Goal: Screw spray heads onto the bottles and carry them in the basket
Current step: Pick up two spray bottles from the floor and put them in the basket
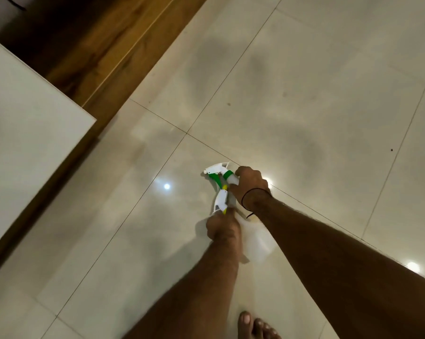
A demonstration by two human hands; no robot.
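Note:
My right hand grips the neck of a translucent bottle that carries a white spray head with a green collar and trigger. My left hand grips a second translucent bottle by its neck, with a white spray head with yellow trim on top. The two spray heads nearly touch between my hands. Both bottles are held low over the floor. No basket is in view.
Glossy beige floor tiles fill most of the view. A white tabletop juts in at the left, beside a wooden panel. My bare toes show at the bottom edge.

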